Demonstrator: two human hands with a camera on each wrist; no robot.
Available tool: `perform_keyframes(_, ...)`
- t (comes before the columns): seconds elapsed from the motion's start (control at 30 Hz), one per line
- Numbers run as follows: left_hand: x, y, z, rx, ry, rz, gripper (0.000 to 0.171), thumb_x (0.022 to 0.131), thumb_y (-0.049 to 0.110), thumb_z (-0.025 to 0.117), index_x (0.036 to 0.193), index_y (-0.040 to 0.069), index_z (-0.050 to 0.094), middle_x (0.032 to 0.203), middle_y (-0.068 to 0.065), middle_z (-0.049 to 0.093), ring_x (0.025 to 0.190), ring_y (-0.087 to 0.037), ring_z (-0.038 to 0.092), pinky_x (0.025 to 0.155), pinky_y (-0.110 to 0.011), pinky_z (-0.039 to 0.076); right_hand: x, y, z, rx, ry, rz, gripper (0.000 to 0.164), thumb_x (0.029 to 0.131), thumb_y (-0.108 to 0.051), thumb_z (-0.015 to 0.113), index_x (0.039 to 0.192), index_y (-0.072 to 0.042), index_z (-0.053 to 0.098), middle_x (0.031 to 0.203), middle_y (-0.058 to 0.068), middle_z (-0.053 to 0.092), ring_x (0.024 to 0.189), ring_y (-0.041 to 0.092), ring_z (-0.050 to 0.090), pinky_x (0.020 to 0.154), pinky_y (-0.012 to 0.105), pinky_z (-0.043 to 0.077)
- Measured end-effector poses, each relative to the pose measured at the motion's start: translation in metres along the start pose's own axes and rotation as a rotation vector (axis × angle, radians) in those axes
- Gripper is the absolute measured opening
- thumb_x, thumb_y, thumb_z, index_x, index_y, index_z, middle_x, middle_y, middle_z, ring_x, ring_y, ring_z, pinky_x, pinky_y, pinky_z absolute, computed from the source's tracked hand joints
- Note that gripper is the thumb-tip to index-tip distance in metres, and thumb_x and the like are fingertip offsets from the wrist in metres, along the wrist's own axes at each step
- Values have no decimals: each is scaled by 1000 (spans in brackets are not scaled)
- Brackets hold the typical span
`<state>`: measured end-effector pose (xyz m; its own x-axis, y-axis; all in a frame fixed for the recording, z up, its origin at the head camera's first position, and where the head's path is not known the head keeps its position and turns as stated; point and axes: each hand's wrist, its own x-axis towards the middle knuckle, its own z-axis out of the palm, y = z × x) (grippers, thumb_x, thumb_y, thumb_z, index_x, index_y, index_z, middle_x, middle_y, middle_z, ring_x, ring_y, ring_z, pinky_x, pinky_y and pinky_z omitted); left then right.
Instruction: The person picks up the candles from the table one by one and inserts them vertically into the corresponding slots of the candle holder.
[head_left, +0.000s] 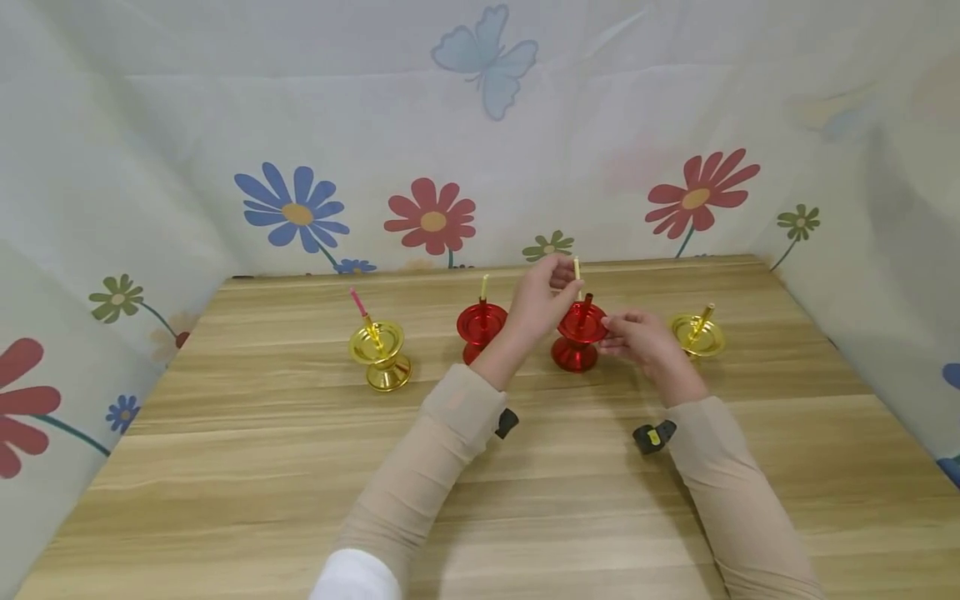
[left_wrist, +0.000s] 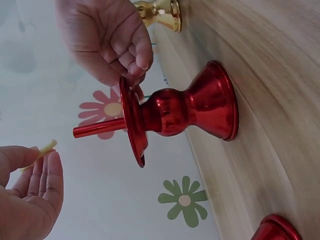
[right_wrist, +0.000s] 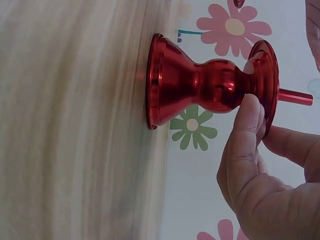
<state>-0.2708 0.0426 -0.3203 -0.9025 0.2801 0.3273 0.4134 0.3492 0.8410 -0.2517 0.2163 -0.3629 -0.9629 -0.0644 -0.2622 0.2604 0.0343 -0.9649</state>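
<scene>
Between thumb and fingers my left hand (head_left: 542, 302) pinches a thin yellow candle (left_wrist: 47, 147), held close to the bare tube of a red metal candle holder (left_wrist: 170, 112). That holder stands upright on the table. My right hand (right_wrist: 272, 175) grips the rim of its dish from the right side, thumb on one face and fingers on the other. To the left is a second red candle holder (head_left: 480, 323) with a yellow candle (head_left: 484, 287) upright in its tube.
A gold candle holder (head_left: 388, 372) with a tilted pink candle (head_left: 357, 301) stands farther left. Another gold candle holder (head_left: 701, 337), its tube bare, stands right of my right hand. The wooden table (head_left: 570, 517) meets a flowered cloth backdrop (head_left: 360, 108) at the back and sides.
</scene>
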Motion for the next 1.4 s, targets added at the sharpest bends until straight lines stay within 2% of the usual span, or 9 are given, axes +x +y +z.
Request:
perform_keyframes(0.17, 5, 5, 4, -4, -14, -26, 21, 92, 10, 62, 111, 5, 57, 103, -9, 64, 97, -19, 62, 86, -21, 51, 0, 0, -3, -3, -6, -11, 25, 99, -9, 47, 113, 11, 49, 69, -4, 63, 60, 7, 63, 63, 21, 56)
perform_keyframes(0.6, 10, 7, 14, 13, -31, 15, 15, 93, 7, 60, 106, 1, 56, 100, -13, 65, 94, -22, 62, 86, -22, 50, 1, 2, -3, 10, 7, -25, 24, 98, -5, 47, 113, 13, 48, 67, -4, 63, 60, 7, 62, 63, 22, 57)
perform_keyframes(0.9, 12, 4, 16, 27, -24, -33, 14, 93, 8, 59, 106, 2, 57, 101, -11, 64, 96, -21, 62, 86, -24, 51, 2, 2, -2, -7, 22, -23, 32, 98, -5, 46, 121, 17, 45, 68, -4, 63, 60, 7, 62, 63, 21, 57)
perform_keyframes(1.03, 14, 3, 16, 77, -46, -20, 17, 93, 7, 59, 109, 1, 56, 103, -12, 65, 97, -21, 62, 87, -24, 51, 2, 2, -2, -17, 23, -29, 32, 99, -6, 45, 121, 17, 45, 68, -5, 63, 60, 7, 61, 63, 21, 56)
perform_keyframes(1.27, 15, -1, 21, 247, -98, 88, 21, 92, 4, 59, 112, -1, 56, 103, -13, 67, 96, -21, 65, 87, -26, 52, 3, 3, -4, -13, 19, -30, 31, 99, -7, 46, 120, 16, 45, 67, -5, 62, 60, 6, 61, 62, 20, 56)
perform_keyframes(1.4, 14, -3, 22, 283, -102, 104, 17, 92, 6, 59, 108, 1, 59, 101, -12, 68, 95, -20, 65, 86, -25, 52, 3, 4, -3, -23, 19, -34, 31, 99, -7, 45, 120, 16, 46, 67, -5, 62, 60, 6, 61, 63, 21, 56)
